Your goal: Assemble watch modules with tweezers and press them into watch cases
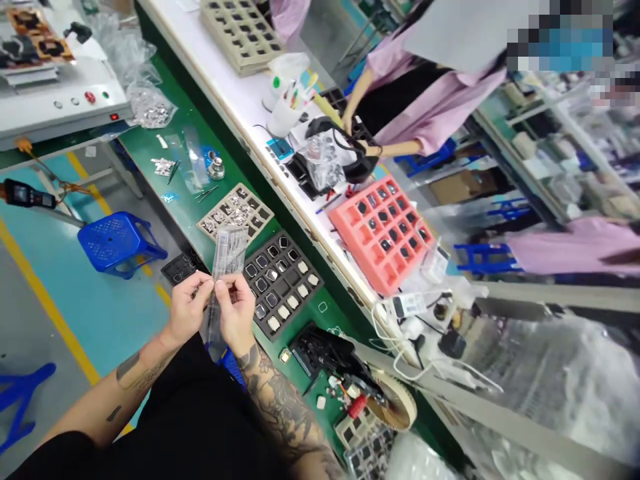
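Both hands meet over the near edge of the green workbench (pixel 165 173), pinching a clear plastic strip (pixel 227 260) between them. The left hand (pixel 187 310) grips the strip's left edge with thumb and fingertips closed on it; the right hand (pixel 235 310) clamps the right edge the same way. The strip stands nearly upright, its top end rising above the knuckles and its lower end hanging below the hands toward the lap. It seems to hold rows of small parts, though the blur makes that hard to confirm.

Just right of the hands lies a black tray (pixel 280 283) of square pockets, several filled with small pale square pieces. Beyond the strip's top end sits a beige tray (pixel 235 213) with shiny metal parts heaped in its middle. A smaller black tray (pixel 181 267) lies just left of the strip.

Farther along the bench are a clear bag of metal parts (pixel 150 107), tweezers (pixel 206 193) and a small metal weight (pixel 216 167). On the white bench beyond it lies a pink tray (pixel 383 233) with dark parts, and a co-worker's hand (pixel 347 122) in a pink smock reaches over a dark tray. A blue stool (pixel 117 241) stands on the floor to the left.
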The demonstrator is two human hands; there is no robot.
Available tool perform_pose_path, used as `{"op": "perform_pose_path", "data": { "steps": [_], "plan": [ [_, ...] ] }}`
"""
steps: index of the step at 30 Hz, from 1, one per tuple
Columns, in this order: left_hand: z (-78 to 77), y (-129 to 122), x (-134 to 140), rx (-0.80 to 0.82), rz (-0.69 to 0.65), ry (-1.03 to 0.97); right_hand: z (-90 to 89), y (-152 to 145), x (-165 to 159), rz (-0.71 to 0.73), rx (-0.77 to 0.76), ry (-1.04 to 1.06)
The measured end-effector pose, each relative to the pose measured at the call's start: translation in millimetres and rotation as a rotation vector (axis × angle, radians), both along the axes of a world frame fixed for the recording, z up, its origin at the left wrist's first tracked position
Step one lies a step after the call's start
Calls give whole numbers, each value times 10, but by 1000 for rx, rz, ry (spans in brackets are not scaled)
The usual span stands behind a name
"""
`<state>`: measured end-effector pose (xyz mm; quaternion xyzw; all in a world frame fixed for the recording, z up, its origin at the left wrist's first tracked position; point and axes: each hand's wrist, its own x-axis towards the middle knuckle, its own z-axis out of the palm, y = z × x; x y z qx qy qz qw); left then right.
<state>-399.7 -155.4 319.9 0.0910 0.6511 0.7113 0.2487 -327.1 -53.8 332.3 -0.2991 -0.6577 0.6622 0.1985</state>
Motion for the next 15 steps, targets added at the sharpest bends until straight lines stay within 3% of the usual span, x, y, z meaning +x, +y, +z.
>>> {"op": "perform_pose_path", "data": {
  "steps": [4,7,12,15],
  "plan": [
    [2,-64,7,2,-7,26,147,15,32,-32,65,32],
    [-40,-167,-145,49,22,4,297,179,83,-69,188,75],
    [-302,-434,-850,83,82,-94,542,510,607,-36,439,127],
    [-520,-679,-1286,50,136,-146,375,575,1133,37,589,23]
  ]
}}
